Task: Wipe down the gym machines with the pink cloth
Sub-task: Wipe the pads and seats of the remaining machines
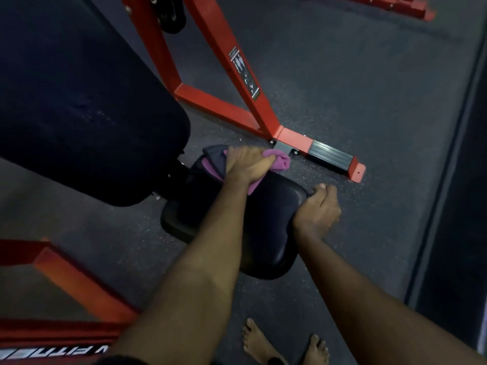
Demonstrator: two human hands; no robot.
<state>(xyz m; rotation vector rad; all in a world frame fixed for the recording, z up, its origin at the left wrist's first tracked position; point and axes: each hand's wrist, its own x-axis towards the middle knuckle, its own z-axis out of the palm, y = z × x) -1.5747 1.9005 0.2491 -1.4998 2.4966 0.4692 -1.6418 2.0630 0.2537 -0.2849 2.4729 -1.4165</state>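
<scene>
Where the black seat pad (pixel 268 222) has its far end, the pink cloth (pixel 280 162) lies bunched under the left hand (pixel 247 164), whose fingers curl round it and press it down. The right hand (pixel 319 209) grips the seat pad's right edge. Beyond the seat pad stands the red frame (pixel 224 83); to its left is the dark back pad (pixel 79 106).

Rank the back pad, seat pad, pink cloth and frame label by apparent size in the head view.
1. back pad
2. seat pad
3. pink cloth and frame label: these look about alike, and the cloth is partly hidden, so they are left unranked.
</scene>
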